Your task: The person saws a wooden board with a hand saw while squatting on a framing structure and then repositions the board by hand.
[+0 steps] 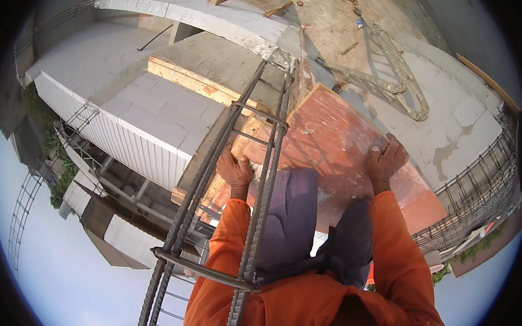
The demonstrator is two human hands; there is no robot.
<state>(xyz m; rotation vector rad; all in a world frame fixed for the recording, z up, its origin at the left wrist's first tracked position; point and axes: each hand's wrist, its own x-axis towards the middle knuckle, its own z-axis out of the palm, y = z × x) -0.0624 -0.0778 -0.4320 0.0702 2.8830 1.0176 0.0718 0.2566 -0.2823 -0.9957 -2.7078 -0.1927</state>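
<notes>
A reddish formwork panel (306, 135) with a worn, scuffed face lies tilted in front of my knees. My left hand (234, 168) is closed over a pale wooden batten (250, 129) along the panel's left side, its thumb lying on the near side. At the panel's right edge, my right hand (386, 160) has its fingers curled over the rim; their tips are partly hidden. A column cage of ribbed steel bars (265, 163) with cross ties rises between my left arm and the panel, passing in front of part of it.
Grey block walling (155, 109) extends to the left, with a timber plank (195, 85) on it. On the right, a mortar-caked frame (405, 83) lies on the grey slab (454, 99). Rebar (474, 184) lines the right edge, and open drops with structures lie below.
</notes>
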